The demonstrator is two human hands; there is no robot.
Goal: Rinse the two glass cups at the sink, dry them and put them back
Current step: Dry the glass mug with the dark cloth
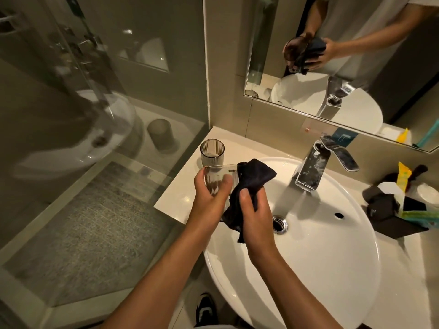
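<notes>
My left hand (210,198) grips a clear ribbed glass cup (218,178), held tilted over the left rim of the white sink (332,269). My right hand (255,214) clutches a dark cloth (251,184) pressed against the cup's right side, with part of the cloth bunched above the cup and a tail hanging down over the basin. A second ribbed glass cup (212,151) stands upright on the pale counter (180,198) just behind the held one, near the wall corner.
A chrome faucet (316,165) stands at the back of the sink, the drain (279,224) below it. A black tray (394,212) with packets and toiletries sits on the right. The mirror (356,55) hangs above. A glass shower partition (95,138) stands on the left.
</notes>
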